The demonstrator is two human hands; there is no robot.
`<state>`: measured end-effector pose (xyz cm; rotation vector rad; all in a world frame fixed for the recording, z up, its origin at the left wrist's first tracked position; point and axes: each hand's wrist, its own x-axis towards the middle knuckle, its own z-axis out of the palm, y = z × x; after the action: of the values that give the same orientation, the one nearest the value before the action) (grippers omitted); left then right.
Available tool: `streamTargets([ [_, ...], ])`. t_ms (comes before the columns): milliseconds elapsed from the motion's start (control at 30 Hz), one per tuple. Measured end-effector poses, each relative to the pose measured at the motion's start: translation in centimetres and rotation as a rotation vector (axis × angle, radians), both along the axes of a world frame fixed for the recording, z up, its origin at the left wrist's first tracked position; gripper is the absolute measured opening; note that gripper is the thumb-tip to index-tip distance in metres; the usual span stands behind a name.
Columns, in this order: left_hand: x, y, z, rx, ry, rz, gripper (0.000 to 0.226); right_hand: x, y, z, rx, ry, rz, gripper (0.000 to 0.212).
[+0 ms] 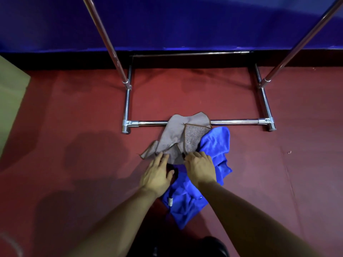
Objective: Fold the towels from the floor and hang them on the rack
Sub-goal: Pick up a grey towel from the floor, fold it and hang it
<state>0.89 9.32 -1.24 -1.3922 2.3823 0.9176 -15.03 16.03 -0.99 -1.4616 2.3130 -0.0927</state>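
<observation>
A crumpled grey-brown towel with a brown hem lies on the red floor, its far edge draped over the rack's front base bar. Under and beside it lies a rumpled blue towel, reaching back toward me. My left hand reaches onto the near left edge of the grey towel, fingers fairly straight and touching it. My right hand sits on the near right edge, its fingertips curled down onto the cloth where grey meets blue. Whether it pinches the cloth is hidden.
The chrome rack's two uprights rise left and right from its base. A dark blue wall runs behind it. A greenish panel stands at the far left. My dark shoe shows at the bottom.
</observation>
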Motion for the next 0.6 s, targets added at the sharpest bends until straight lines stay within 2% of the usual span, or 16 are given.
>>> streamTargets([
  [67,0.2,-0.5,0.8,-0.02,0.029,0.008,0.072,0.0,-0.1,1.0,-0.119,-0.077,-0.017,0.007],
  [133,0.2,-1.0,1.9,-0.019,0.056,0.028,0.078,-0.1,-0.3,2.3,-0.208,-0.128,0.031,0.012],
  [200,0.1,-1.6,3.3,-0.012,0.084,0.067,0.085,-0.3,-0.8,4.4,-0.279,-0.11,0.11,0.024],
  [267,-0.1,-2.8,5.2,-0.001,0.105,0.106,0.096,-0.9,-1.7,6.9,-0.362,-0.069,0.154,0.025],
  [400,-0.5,-5.7,10.0,0.04,0.127,0.098,0.118,-1.5,-3.2,13.4,-0.369,-0.153,0.168,0.042],
  [533,-1.0,-7.5,15.1,0.112,0.163,0.123,0.124,-1.5,-3.8,19.9,-0.395,-0.311,0.0,0.018],
  [600,-0.8,-8.2,16.5,0.195,0.204,0.172,0.108,-1.0,-4.0,23.2,-0.464,-0.341,-0.046,0.014],
])
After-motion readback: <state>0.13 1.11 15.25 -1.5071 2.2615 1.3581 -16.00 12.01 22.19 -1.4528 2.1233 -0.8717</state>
